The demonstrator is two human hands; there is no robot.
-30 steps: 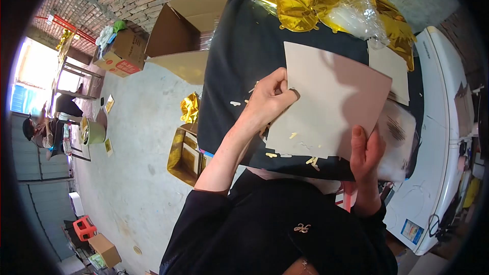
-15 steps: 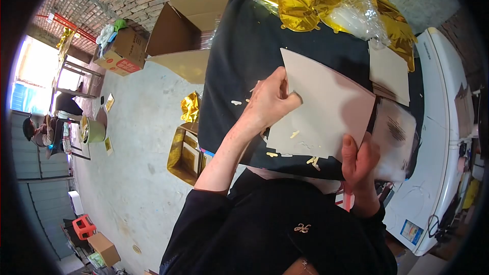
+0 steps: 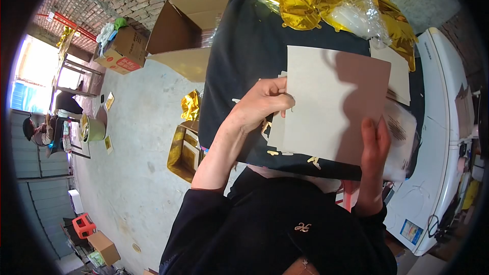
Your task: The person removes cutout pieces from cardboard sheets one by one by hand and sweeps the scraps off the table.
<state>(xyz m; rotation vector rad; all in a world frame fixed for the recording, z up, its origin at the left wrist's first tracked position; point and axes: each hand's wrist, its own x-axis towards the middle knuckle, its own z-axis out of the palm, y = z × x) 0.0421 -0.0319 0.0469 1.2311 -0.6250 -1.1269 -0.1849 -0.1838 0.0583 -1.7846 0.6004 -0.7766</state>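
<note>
A pale, stiff card sheet (image 3: 321, 107) is held up over the black-covered table (image 3: 244, 46), a shadow across its right side. My left hand (image 3: 262, 103) pinches the card's left edge between thumb and fingers. At its lower right edge, my right hand (image 3: 376, 145) grips it with the thumb on the front; the other fingers are partly hidden behind. More pale sheets (image 3: 276, 137) show beneath the card at the left. Small cut scraps (image 3: 315, 162) lie on the black cloth near my body.
Crumpled gold foil (image 3: 295, 2) and clear plastic (image 3: 356, 18) cover the table's far end. Other pale cards (image 3: 397, 71) lie at the right, beside a white appliance (image 3: 433, 122). An open cardboard box (image 3: 178, 61) and a gold-coloured bin (image 3: 178, 158) stand left of the table.
The card has turned to sit more upright and shifted right and up, covering scraps seen earlier. My right hand moved up and right with it; my left hand dropped slightly.
</note>
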